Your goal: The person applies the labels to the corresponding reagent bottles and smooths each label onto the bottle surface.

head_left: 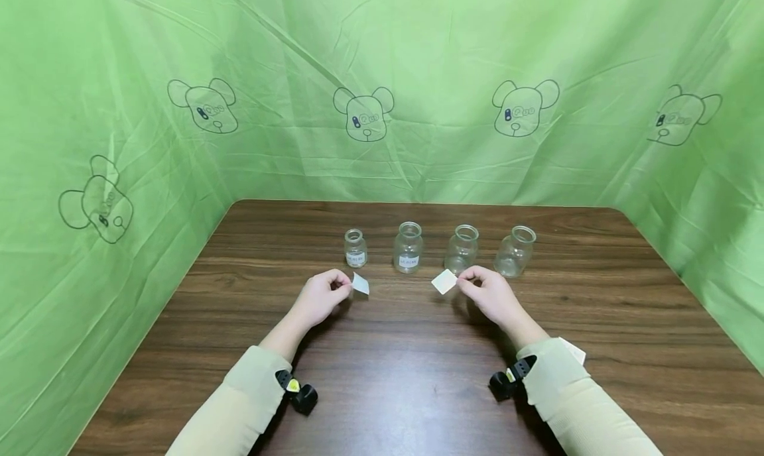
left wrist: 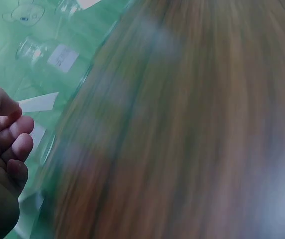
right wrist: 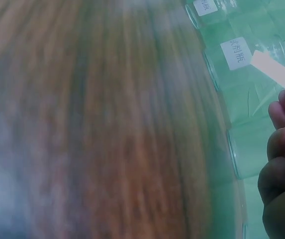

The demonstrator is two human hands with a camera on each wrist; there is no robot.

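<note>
My left hand [head_left: 319, 298] pinches a small white paper label [head_left: 361, 284] between thumb and forefinger, in front of the smallest glass jar [head_left: 355, 242]. My right hand [head_left: 491, 295] pinches another white label [head_left: 444, 282] by one corner, just in front of an unlabelled glass jar [head_left: 462, 245]. Both the smallest jar and the taller glass jar [head_left: 408, 244] beside it carry a white label with handwriting. At the right end of the row, a second unlabelled jar [head_left: 516, 252] stands beyond my right hand. In the right wrist view, the held label [right wrist: 273, 68] overlaps a labelled jar [right wrist: 236, 54].
All the jars stand upright, uncapped, in a row across the dark wood table [head_left: 382, 363]. A white piece of paper [head_left: 573, 350] shows partly from behind the right sleeve. Green cloth [head_left: 418, 58] with bear-face drawings hangs around the table's back and sides.
</note>
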